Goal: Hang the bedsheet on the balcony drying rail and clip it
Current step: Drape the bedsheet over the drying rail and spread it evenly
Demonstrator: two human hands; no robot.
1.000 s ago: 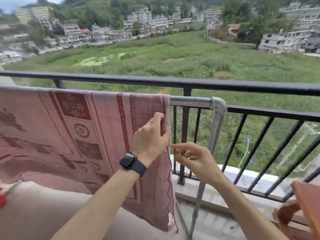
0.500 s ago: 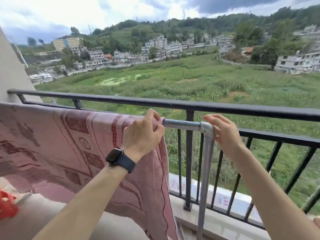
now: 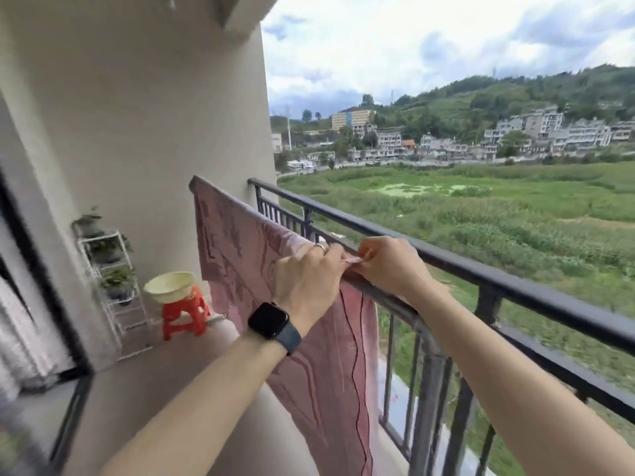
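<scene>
— Where is the bedsheet (image 3: 309,365) being seen?

— It is being carried over the grey drying rail (image 3: 388,297), from the wall at centre left of the frame down to the middle, and its pink patterned cloth is being let hang toward the lower centre. The near side edge is being shown just below the hands.

— How is each grip being kept?

— The left hand (image 3: 305,280) is being closed on the sheet's top edge at the rail, fingers curled over it. The right hand (image 3: 388,266) is being pinched on the same edge, just beside the left, with a small fold of cloth being held between the two. A ring is being worn on the left hand, and a dark watch (image 3: 269,321) on its wrist.

— What is being shown around them?

— The black balcony railing (image 3: 515,280) is being seen just beyond the rail, running to the right edge. At left of centre, a red stool (image 3: 184,314) is being topped by a pale basin (image 3: 170,285), beside a white plant rack (image 3: 113,266) against the wall.
</scene>
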